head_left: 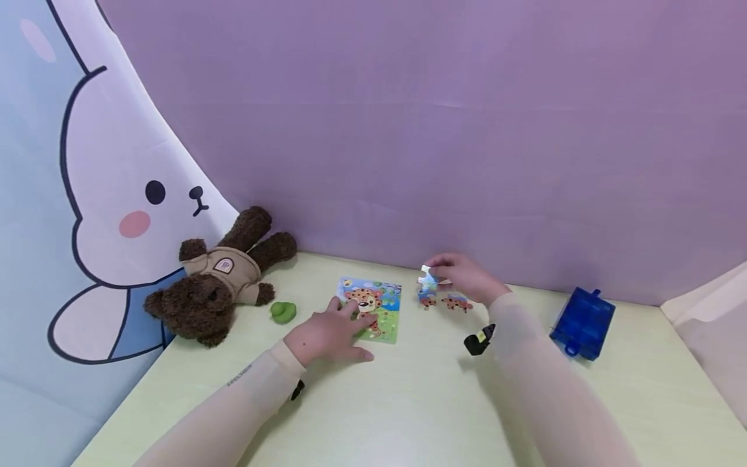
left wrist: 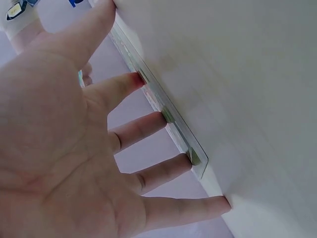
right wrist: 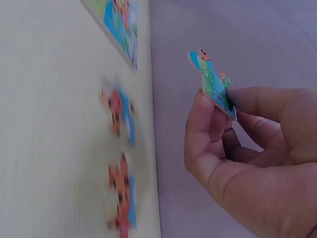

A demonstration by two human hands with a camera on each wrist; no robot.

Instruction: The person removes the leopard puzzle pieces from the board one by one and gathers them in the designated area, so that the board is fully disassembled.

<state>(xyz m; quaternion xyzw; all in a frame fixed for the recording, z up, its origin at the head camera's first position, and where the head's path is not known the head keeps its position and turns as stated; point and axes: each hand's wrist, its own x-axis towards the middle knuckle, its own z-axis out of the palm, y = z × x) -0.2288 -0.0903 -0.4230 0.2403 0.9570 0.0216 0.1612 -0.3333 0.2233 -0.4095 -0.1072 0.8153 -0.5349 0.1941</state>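
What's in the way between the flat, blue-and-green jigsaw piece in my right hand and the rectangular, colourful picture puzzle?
Nothing visible blocks the gap between the jigsaw piece and the picture puzzle. Your left hand, though, covers the puzzle's near left part and could obstruct that area.

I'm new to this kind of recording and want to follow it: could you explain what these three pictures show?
There is no machine here, just a person's two bare hands. One picture comes from a camera on the head, looking down; the others come from a camera on each wrist. The left hand rests fingers on a spotted-animal puzzle. The right hand pinches a puzzle piece above the table, where two loose pieces lie. Also on it are a brown teddy bear, a small green toy and a blue container.
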